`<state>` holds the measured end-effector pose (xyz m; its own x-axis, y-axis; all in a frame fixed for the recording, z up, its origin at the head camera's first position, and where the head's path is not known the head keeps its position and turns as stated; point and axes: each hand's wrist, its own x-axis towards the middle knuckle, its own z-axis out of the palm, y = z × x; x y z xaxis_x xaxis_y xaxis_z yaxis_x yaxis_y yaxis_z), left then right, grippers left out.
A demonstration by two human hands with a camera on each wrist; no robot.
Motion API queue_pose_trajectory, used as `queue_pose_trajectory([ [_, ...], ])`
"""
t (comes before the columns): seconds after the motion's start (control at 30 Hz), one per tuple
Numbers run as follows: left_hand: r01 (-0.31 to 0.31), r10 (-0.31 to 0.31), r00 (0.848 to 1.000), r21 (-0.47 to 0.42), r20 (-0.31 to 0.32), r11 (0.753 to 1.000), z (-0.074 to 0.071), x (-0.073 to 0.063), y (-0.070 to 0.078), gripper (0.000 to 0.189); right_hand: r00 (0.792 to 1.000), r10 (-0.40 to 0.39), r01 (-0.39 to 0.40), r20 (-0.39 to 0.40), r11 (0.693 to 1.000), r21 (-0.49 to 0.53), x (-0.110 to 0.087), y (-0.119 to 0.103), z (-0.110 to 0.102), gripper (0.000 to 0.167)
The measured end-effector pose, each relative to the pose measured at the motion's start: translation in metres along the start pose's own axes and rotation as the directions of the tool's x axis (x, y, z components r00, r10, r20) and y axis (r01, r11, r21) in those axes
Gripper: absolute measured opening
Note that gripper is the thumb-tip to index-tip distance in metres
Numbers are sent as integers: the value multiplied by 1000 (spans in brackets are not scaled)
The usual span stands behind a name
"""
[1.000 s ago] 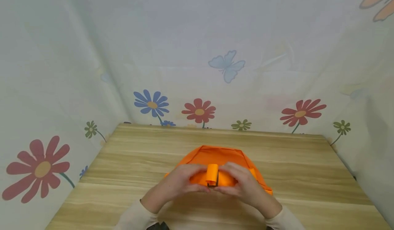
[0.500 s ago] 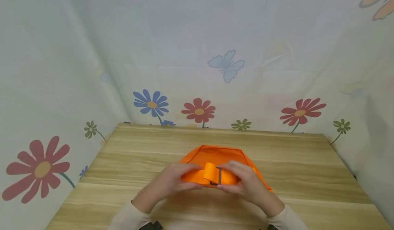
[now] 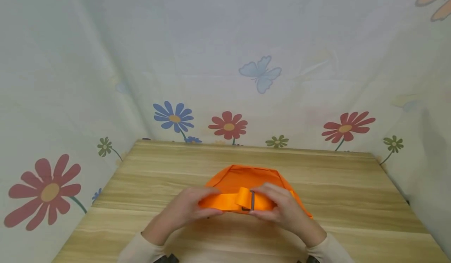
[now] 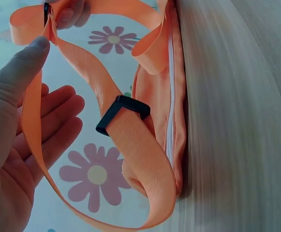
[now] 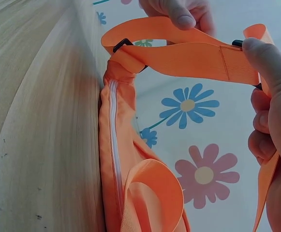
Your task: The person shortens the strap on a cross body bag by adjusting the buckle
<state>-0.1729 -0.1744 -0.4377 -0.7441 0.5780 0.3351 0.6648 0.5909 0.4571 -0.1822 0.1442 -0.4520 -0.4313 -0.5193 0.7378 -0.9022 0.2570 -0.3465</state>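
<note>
An orange waist bag with a white zip stands on the table just beyond both hands. Its orange strap stretches between the hands, with a small loop standing up near the dark slider. My right hand pinches the strap at this slider, thumb against it in the right wrist view and fingers curled behind. Farther left, my left hand has the strap passing between thumb and fingers; in the left wrist view its fingers are straight, apart from the thumb. Another black slider sits on a hanging strap loop.
The wood-grain table extends around the bag. A pale cloth printed with flowers and butterflies hangs behind and at both sides.
My left hand has moved left along the strap, away from the right hand, baring more strap between them. The right hand has shifted slightly right; the slider shows more plainly. The bag stays put.
</note>
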Motion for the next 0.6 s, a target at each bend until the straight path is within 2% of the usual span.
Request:
queue_pose_trajectory([
  [0.27, -59, 61, 997, 34, -52, 998, -4, -10, -8, 41, 1000, -4, 4, 0, 1000, -12, 0, 1, -1, 45],
  [0.6, -60, 63, 996, 47, -57, 997, -10, -21, -21, 38, 1000, -17, 16, -12, 1000, -13, 1, 1, -1, 45],
])
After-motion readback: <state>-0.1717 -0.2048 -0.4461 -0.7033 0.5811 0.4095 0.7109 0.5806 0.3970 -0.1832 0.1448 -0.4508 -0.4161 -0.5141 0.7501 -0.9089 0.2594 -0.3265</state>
